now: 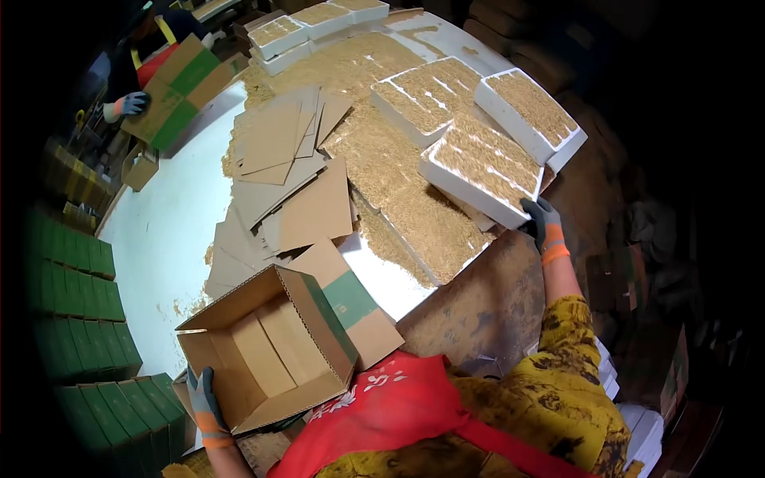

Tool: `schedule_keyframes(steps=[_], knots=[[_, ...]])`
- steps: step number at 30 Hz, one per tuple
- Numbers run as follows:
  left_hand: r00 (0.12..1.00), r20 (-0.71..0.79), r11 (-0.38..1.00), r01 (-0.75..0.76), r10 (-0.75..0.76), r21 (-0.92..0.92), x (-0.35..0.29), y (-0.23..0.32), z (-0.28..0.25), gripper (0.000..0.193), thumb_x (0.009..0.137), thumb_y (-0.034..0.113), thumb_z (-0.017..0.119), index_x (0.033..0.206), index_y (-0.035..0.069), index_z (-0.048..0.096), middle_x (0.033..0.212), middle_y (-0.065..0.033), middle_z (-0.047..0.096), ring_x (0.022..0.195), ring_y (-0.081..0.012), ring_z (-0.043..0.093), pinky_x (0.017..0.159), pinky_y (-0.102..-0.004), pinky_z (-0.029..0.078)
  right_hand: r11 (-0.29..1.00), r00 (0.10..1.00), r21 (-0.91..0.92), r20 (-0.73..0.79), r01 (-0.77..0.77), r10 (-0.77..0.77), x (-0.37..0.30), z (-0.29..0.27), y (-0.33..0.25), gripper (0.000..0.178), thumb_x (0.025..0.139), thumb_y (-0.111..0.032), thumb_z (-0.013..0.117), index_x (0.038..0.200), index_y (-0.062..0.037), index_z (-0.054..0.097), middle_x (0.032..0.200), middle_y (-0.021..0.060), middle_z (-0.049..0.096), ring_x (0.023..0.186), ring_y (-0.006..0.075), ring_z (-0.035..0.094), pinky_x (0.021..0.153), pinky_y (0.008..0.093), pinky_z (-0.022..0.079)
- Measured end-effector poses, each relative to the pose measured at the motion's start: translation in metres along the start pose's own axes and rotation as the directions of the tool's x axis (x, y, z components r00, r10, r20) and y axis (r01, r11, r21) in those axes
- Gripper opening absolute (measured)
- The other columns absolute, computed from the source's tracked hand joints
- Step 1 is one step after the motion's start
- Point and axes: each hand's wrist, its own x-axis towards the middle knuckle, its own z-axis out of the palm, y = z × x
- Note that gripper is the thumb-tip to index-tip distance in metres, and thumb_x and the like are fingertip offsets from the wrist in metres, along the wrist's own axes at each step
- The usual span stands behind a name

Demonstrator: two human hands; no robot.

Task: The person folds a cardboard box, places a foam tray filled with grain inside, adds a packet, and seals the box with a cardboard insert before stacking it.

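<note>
A left hand in a grey glove with an orange cuff [209, 405] is clamping the near left wall of an open, empty brown corrugated cardboard box [275, 350], its wrist bending upward from the lower edge; the box is tilting, mouth toward the viewer, close against a red cloth apron [390, 394]; a right hand in a matching glove [545, 221] is closing on the near corner of a shallow white rectangular foam tray [484, 169], its arm stretching forward and bare between cuff and blotchy mustard sleeve [570, 323]; the fingers beneath the tray are hiding from view; golden, shredded-looking filling is covering the tray's top between white ridges, its exact nature being hard to make out; similar trays are sitting just beyond; flat brown cardboard sheets [275, 139] are lying in an overlapping heap on a smooth white table [155, 231]; green-sided cartons [80, 334] are lining the left, partly fading into the dark fisheye rim; at upper left, a co-worker's gloved hand [131, 103] is holding a brown-and-green cardboard piece [177, 94], the body half lost in shadow.
</note>
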Motion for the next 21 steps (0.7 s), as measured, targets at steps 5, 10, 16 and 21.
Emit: schedule_keyframes(steps=[5,10,16,21], knots=[[0.999,0.004,0.999,0.040,-0.040,0.019,0.007,0.004,0.008,0.042,0.093,0.016,0.056,0.132,0.002,0.050,0.119,-0.0096,0.057,0.101,-0.0199,0.056,0.086,-0.0312,0.048,0.991,0.998,0.113,0.017,-0.068,0.066,-0.029,0.000,-0.023,0.048,0.089,-0.023,0.064,0.134,-0.0110,0.052,0.120,0.0074,0.062,0.103,0.0215,0.063,0.085,0.0382,0.054],[0.991,0.047,0.987,0.129,-0.125,-0.098,0.016,-0.015,-0.009,0.042,0.092,0.015,0.057,0.131,0.001,0.052,0.117,-0.0102,0.059,0.101,-0.0201,0.058,0.086,-0.0311,0.048,0.816,0.950,0.538,0.308,-0.210,0.041,-0.031,0.015,0.004,0.051,0.091,-0.023,0.063,0.138,-0.0149,0.048,0.133,0.0071,0.054,0.115,0.0246,0.058,0.088,0.0444,0.054],[0.997,0.037,0.997,0.066,-0.068,0.033,0.016,-0.004,0.004,0.058,0.091,0.021,0.064,0.141,0.001,0.044,0.122,-0.0126,0.060,0.103,-0.0185,0.058,0.088,-0.0299,0.048,0.772,0.888,0.597,0.449,-0.219,-0.095,-0.153,0.070,-0.031,0.052,0.095,-0.022,0.055,0.140,0.0010,0.043,0.138,0.0161,0.052,0.126,0.0295,0.051,0.108,0.0423,0.040],[0.994,0.100,0.975,-0.022,0.045,-0.223,0.012,-0.006,0.013,0.058,0.102,0.034,0.048,0.145,-0.004,0.037,0.149,-0.0114,0.041,0.137,-0.0198,0.037,0.113,-0.0280,0.028,0.859,0.680,0.341,0.526,0.382,-0.511,-0.231,0.109,-0.056,0.038,0.098,-0.015,0.049,0.129,0.0060,0.053,0.132,0.0157,0.057,0.121,0.0245,0.055,0.104,0.0400,0.043]])
